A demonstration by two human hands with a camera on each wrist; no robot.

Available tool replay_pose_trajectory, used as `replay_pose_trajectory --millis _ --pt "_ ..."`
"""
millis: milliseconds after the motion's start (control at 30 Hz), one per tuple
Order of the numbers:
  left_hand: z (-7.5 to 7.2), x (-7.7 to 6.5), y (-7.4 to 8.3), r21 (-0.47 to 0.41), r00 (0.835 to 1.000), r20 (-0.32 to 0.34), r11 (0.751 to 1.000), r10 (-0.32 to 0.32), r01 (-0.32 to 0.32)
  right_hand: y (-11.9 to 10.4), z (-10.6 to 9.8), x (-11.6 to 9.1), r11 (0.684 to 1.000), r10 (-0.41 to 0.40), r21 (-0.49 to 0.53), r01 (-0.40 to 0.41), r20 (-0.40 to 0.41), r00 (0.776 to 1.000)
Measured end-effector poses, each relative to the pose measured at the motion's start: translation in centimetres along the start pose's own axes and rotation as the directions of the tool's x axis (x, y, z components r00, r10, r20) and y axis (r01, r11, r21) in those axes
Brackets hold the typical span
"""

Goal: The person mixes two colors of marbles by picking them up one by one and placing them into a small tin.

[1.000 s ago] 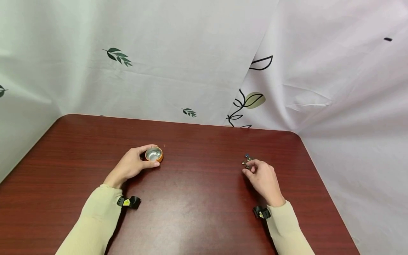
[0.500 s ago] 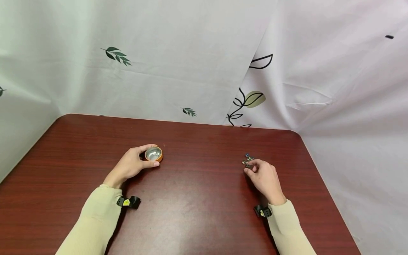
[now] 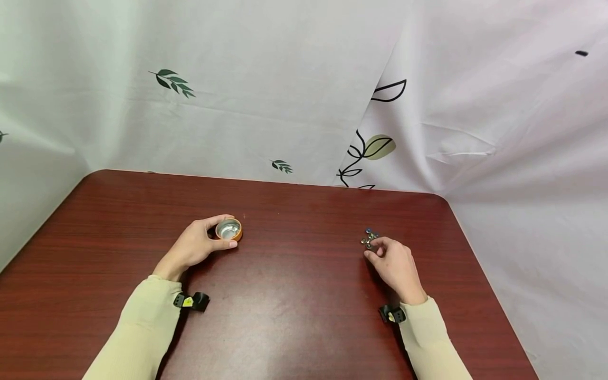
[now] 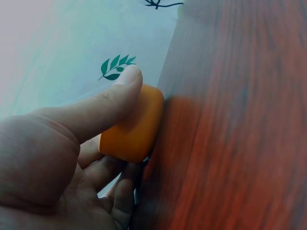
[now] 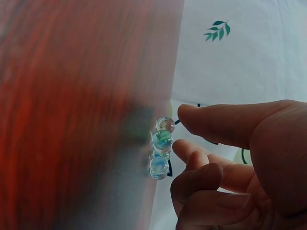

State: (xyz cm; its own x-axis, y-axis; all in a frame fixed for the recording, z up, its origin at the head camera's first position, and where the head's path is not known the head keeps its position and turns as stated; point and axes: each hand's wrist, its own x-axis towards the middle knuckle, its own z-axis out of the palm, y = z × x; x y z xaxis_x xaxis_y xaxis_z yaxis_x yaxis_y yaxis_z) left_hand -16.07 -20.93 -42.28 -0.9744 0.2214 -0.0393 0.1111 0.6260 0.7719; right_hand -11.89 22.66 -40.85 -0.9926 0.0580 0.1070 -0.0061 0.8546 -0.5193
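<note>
My left hand (image 3: pixel 196 244) grips a small round open tin (image 3: pixel 239 237) on the left part of the table, thumb on the near side and fingers round the far side. The tin is orange outside and bare silvery metal inside; its orange wall (image 4: pixel 132 129) fills the middle of the left wrist view. On the right, my right hand (image 3: pixel 395 265) is beside a cluster of clear glass marbles (image 5: pixel 162 140) with blue and green inside. Its index fingertip comes right up to them, the thumb stands apart, and the other fingers curl loosely. Nothing shows pinched between thumb and index finger.
Both hands work over a dark red wood-grain table (image 3: pixel 285 253) with rounded far corners. Behind it and along its sides hangs a white leaf-print cloth (image 3: pixel 266 95). A broad stretch of tabletop separates the tin from the marbles.
My right hand has drawn back slightly to the right, and more of the marbles shows beside its fingertips. The left hand and the tin have stayed put.
</note>
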Motion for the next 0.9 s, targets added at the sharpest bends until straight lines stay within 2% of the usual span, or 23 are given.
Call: replay_pose_trajectory --millis 600,900 --pt "-0.06 0.07 -0.06 -0.004 1.000 0.005 1.000 0.000 0.000 -0.12 -0.50 -0.19 0.999 0.021 -0.030 -0.021 0.017 1.000" --pt "-0.02 0.18 -0.22 -0.005 1.000 -0.002 1.000 0.007 -0.007 -0.07 -0.28 -0.21 0.998 0.057 -0.025 -0.055 0.095 0.994"
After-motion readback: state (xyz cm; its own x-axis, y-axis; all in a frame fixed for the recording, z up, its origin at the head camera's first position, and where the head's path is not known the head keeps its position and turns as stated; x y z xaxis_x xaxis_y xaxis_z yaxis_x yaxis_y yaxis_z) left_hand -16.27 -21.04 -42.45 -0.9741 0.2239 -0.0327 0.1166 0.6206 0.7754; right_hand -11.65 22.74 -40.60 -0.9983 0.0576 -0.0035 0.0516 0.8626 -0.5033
